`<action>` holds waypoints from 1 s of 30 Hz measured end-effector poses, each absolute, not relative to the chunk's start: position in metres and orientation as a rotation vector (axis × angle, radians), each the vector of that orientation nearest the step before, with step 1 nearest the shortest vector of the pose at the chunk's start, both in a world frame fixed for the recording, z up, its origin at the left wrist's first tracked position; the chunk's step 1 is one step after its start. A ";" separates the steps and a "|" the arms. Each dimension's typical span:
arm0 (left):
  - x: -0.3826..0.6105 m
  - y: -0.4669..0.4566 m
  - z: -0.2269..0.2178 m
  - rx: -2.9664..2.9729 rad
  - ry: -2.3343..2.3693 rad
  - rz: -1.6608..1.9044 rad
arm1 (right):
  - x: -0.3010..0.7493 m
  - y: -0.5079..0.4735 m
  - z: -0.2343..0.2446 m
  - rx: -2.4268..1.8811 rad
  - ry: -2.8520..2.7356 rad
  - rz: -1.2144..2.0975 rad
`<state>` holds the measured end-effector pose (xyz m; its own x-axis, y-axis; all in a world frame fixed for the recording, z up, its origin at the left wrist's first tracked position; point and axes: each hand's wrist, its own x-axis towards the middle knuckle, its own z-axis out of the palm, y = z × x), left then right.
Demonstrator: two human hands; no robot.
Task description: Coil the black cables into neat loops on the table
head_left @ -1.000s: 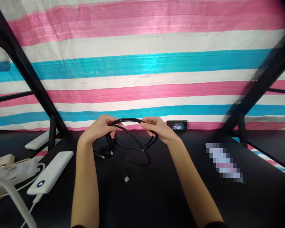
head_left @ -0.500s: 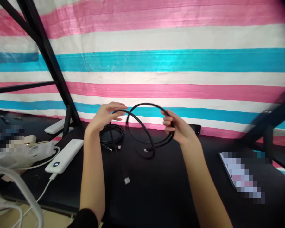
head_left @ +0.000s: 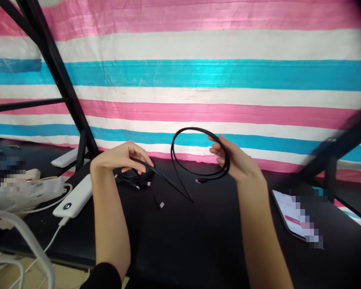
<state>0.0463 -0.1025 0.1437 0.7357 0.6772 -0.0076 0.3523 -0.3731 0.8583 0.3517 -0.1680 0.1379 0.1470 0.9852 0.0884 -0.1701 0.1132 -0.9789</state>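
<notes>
A black cable (head_left: 177, 139) is stretched between my two hands above the table. My right hand (head_left: 231, 158) is closed around one side of its round loop, and a connector end (head_left: 201, 180) sticks out leftward below the loop. The rest sags to a bend, then runs up to my left hand (head_left: 130, 157), which pinches it between thumb and fingers. Below the left hand shows another connector with a pale metal tip (head_left: 161, 205); its link to the held cable is hard to make out. Behind my left fingers lies a second coiled black cable (head_left: 135, 176), partly hidden.
On the left stand a white power bank (head_left: 75, 196) with a plugged-in white cord, a white power strip (head_left: 45, 192) and a further white slab (head_left: 66, 157). A lit phone (head_left: 291, 216) rests at right. Black frame bars (head_left: 57, 72) and a striped sheet (head_left: 198, 72) rise behind.
My left hand has moved down and left, drawing its cable section out straighter. The loop is more gathered toward my right hand, which shifted slightly right. The dangling connector sits higher.
</notes>
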 end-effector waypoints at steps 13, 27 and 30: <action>0.130 -0.099 0.146 1.924 0.779 1.387 | 0.319 -0.171 0.132 -0.877 -1.519 1.425; 0.068 -0.075 0.148 1.173 0.964 2.122 | 0.393 -0.145 0.119 -1.185 -1.148 0.693; 0.054 -0.074 0.147 1.110 1.034 2.158 | 0.409 -0.143 0.114 -1.263 -1.067 0.543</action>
